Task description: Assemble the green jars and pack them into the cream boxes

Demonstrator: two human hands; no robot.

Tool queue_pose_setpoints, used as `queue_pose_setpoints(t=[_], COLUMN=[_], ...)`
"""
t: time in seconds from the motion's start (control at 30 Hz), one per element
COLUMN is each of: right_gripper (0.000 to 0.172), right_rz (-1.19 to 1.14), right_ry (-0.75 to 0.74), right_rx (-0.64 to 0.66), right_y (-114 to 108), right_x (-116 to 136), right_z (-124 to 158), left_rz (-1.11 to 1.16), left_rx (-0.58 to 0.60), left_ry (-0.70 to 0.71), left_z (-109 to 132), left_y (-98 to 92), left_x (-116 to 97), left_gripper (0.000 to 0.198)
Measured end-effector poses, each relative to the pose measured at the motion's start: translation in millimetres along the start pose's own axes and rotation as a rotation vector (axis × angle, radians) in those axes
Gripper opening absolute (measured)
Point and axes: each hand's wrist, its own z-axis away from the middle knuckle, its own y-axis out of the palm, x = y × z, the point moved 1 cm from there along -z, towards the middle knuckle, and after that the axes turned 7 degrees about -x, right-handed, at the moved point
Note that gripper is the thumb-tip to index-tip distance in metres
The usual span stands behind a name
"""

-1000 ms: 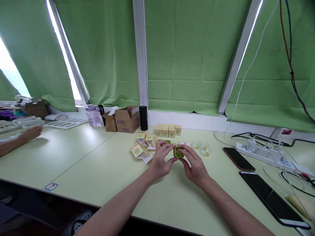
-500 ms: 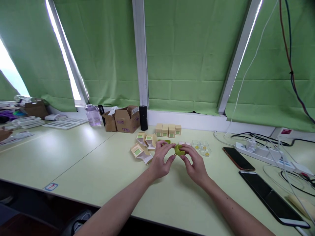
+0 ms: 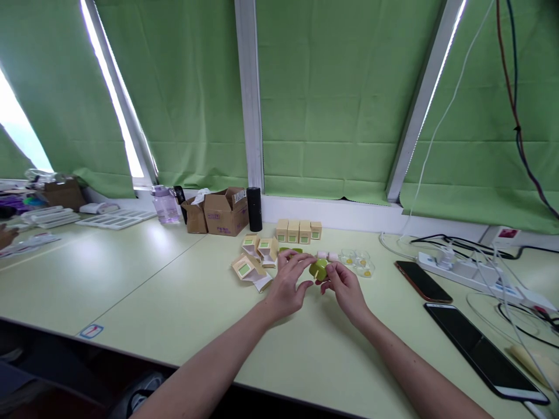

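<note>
- The left hand (image 3: 286, 288) stands at the piece's left side, thumb and fingers spread and not closed on it; whether a fingertip touches I cannot tell.
- The right hand (image 3: 350, 295) pinches a small rounded green piece (image 3: 320, 267) by its right edge, above the table (image 3: 279, 355), with a pale stub showing.
- I judge the step to be turning or adjusting this piece; the next move seems to call for a steady right pinch while the left fingers settle around it.
- Just beyond lie a pale pink cylinder (image 3: 332, 256), clear plastic cups (image 3: 364, 272) with yellow inside, and, leftward, opened paper cartons (image 3: 247, 269).
- Behind them stand small closed boxes (image 3: 293, 233) in a row.
- Farther back, left: a brown cardboard box (image 3: 225, 216) beside a black cylindrical bottle (image 3: 254, 209).
</note>
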Motion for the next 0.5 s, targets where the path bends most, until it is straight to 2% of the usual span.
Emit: queue_pose_setpoints(t=[0.3,0.5], right_gripper=[0.056,0.060], right_rz=[0.063,0.132], right_ry=[0.100,0.112], right_rx=[0.003,0.016], right_y=[3.1,4.1], right_x=[4.7,4.1], right_z=[4.0,6.2], left_rz=[0.011,0.034], left_rx=[0.015,0.055], left_ry=[0.030,-0.036], left_z=[0.8,0.6], left_y=[3.6,5.0], left_x=[4.2,5.8], left_gripper=[0.050,0.044])
